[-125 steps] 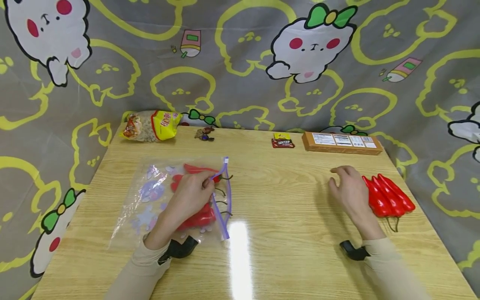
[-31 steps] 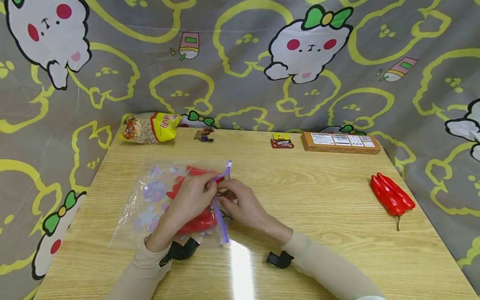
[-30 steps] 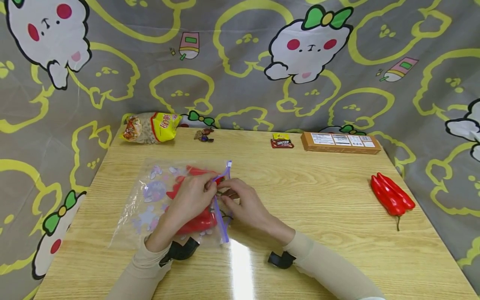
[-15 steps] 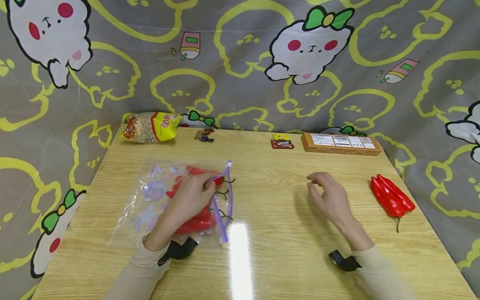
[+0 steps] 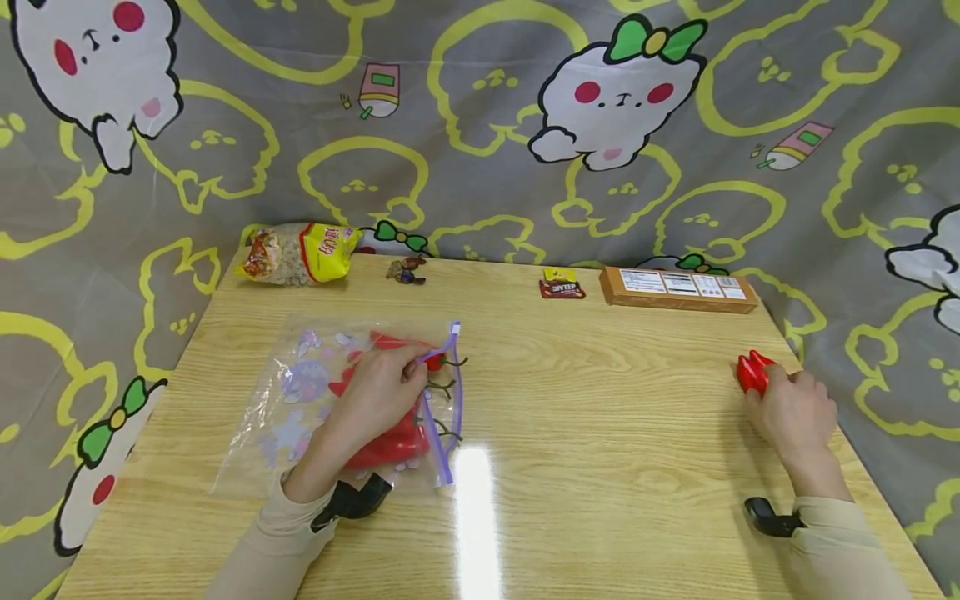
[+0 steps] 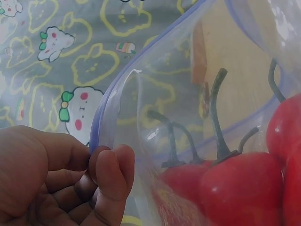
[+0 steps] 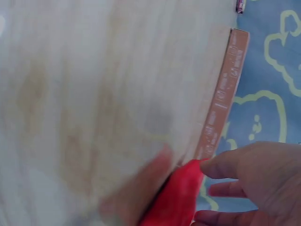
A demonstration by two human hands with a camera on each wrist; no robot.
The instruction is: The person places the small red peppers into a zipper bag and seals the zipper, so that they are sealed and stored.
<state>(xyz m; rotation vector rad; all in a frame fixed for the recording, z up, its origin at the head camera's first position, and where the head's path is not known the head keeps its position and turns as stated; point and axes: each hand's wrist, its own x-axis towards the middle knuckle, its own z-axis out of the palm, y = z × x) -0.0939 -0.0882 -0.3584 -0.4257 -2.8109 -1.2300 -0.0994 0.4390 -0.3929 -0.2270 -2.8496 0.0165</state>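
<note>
A clear zip bag (image 5: 303, 379) with a purple zip edge lies at the left of the table, with several red peppers (image 6: 244, 188) inside, their stems pointing toward the opening. My left hand (image 5: 382, 387) pinches the upper edge of the bag's mouth between thumb and finger and holds it apart. At the far right my right hand (image 5: 798, 417) grips a red pepper (image 7: 176, 197), its thumb on one side and fingers on the other. In the head view only the pepper tips (image 5: 752, 372) show past the hand; the rest is hidden beneath it.
Along the back of the table lie a yellow bag of snacks (image 5: 300, 254), a few small wrapped candies (image 5: 407, 270), red and yellow packets (image 5: 561, 285) and a long brown box (image 5: 678, 289). A patterned cloth (image 5: 480, 200) hangs behind and beside the table.
My right hand brought a pepper to the bag's mouth, let go there, then moved back right onto the remaining peppers. My left hand has kept holding the bag edge.
</note>
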